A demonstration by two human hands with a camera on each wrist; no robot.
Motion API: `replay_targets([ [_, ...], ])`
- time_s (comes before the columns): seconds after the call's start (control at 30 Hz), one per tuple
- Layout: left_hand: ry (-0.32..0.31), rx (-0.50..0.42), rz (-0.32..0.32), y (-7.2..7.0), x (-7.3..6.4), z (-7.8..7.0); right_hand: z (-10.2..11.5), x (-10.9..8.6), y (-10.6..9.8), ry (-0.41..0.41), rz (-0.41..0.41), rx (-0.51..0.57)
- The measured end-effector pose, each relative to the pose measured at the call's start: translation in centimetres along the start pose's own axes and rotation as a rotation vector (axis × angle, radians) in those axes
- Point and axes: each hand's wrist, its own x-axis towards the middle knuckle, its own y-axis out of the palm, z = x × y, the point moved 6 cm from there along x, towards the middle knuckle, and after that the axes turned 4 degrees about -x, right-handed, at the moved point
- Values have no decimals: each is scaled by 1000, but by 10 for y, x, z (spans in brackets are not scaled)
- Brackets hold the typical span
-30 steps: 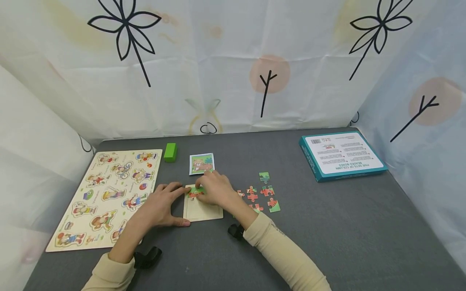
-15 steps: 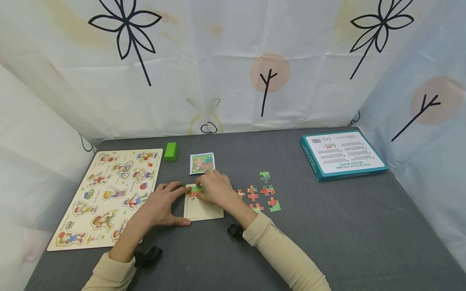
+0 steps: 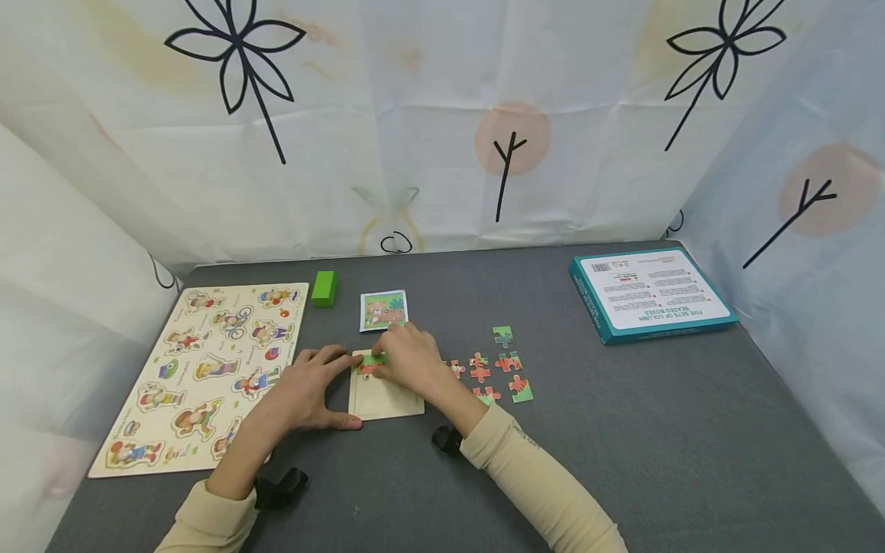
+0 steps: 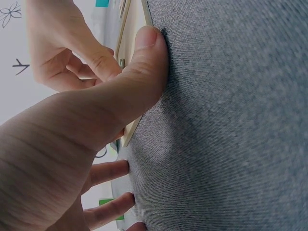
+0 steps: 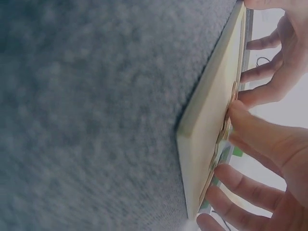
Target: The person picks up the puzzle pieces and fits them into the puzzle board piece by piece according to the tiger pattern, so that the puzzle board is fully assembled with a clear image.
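Note:
A small pale wooden puzzle tray point(image 3: 380, 403) lies flat on the table, with red and green jigsaw pieces point(image 3: 369, 367) along its far side. My left hand point(image 3: 311, 388) steadies the tray's left edge, thumb at the near corner and index finger at the far one. In the left wrist view its other fingers point(image 4: 113, 209) are spread out and touch the table. Over the tray's far side, my right hand point(image 3: 413, 361) pinches a jigsaw piece between thumb point(image 5: 250, 122) and index finger. That hand hides most of the piece and the tray's far right part.
Several loose jigsaw pieces point(image 3: 508, 362) lie right of the tray. A picture card point(image 3: 371, 299) sits behind it, near a green block point(image 3: 323, 289). A large figure puzzle board point(image 3: 197, 384) fills the left side. A teal box point(image 3: 653, 296) is at the back right.
The right fingers shift only slightly over the far row of jigsaw pieces. The left hand and the tray stay where they were.

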Motion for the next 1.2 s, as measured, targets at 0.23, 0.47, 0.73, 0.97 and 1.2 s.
replay_targets([
  [0.23, 2, 4, -3, -1, -1, 0, -1, -4, -1, -10, -15, -14],
  [0.47, 4, -3, -8, -1, -1, 0, 0, -4, -1, -17, -4, -28],
  [0.73, 2, -1, -2, 0, -1, 0, 1, -3, 0, -11, 26, -13],
  [0.97, -1, -2, 2, 0, -1, -1, 0, -3, -1, -4, -1, 3],
  [1.2, -3, 5, 9, -1, 0, -1, -2, -4, -1, -3, -3, 4],
])
